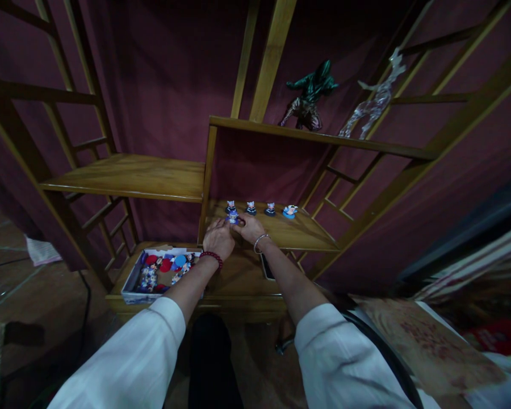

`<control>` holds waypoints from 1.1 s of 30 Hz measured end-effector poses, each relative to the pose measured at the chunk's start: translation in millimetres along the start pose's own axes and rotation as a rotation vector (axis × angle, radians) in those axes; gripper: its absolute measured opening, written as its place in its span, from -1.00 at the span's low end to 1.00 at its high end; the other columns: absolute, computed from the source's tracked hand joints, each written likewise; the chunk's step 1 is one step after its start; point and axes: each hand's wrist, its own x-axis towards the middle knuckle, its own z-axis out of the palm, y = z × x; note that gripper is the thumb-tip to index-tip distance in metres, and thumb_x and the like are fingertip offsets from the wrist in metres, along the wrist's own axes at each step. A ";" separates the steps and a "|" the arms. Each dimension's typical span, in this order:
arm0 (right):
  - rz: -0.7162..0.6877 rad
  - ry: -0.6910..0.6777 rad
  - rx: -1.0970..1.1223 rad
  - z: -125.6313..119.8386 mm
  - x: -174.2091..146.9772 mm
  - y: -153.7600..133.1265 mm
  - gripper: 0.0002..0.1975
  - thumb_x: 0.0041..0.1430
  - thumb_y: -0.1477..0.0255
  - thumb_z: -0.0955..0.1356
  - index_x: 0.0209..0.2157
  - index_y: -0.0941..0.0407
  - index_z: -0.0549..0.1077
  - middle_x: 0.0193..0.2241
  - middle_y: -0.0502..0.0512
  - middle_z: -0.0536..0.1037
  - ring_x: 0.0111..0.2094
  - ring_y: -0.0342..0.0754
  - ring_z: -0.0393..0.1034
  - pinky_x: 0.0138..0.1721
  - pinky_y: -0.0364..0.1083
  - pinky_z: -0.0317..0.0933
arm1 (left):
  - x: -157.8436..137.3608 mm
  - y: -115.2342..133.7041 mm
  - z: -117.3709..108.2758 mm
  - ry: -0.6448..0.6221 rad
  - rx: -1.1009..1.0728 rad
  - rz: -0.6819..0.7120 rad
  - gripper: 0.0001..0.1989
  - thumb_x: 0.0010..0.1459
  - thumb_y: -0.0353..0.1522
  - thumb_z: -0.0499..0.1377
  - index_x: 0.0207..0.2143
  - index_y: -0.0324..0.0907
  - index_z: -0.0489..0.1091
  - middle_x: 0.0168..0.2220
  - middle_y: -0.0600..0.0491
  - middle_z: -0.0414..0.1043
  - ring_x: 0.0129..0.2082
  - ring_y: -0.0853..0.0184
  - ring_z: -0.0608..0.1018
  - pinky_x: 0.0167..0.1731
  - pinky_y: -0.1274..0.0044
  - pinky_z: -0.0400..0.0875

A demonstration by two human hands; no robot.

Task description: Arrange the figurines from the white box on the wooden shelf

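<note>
My left hand, with a red bead bracelet at the wrist, and my right hand, with a silver bangle, meet at the left front of a low wooden shelf. Between their fingertips is a small purple-blue figurine, which both hands grip. Part of its base is hidden by the fingers. Right behind it on the shelf stands a dark-based figurine. Two similar figurines, one in the middle and one farther right, continue the row. A light-blue figurine ends it.
An open box of several colourful figurines sits lower left. A phone-like dark object lies below my right forearm. Higher up stand a green hooded statue and a clear deer-shaped ornament. An upright post borders the shelf's left side.
</note>
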 end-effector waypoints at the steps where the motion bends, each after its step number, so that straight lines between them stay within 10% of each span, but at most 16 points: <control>1: -0.003 0.003 0.002 0.2 0.0 0.1 -0.78 -0.08 0.35 0.33 -0.36 0.16 0.43 -0.44 0.04 0.41 -0.46 -0.18 0.24 -0.41 -0.21 0.13 | 0.0 -0.4 0.8 0.007 0.001 0.002 -0.61 0.03 -0.50 -0.06 -0.06 -0.25 0.29 -0.02 -0.04 0.31 0.06 0.29 0.22 0.02 0.47 0.08; 33: 0.063 0.044 -0.064 -2.0 -3.0 -4.9 -0.77 -0.05 0.35 0.30 -0.34 0.16 0.45 -0.44 0.05 0.45 -0.45 -0.16 0.29 -0.38 -0.21 0.14 | -1.0 1.1 -0.2 0.038 0.008 0.007 -0.62 0.02 -0.51 -0.05 -0.08 -0.28 0.30 -0.05 -0.06 0.34 0.02 0.30 0.27 0.01 0.48 0.10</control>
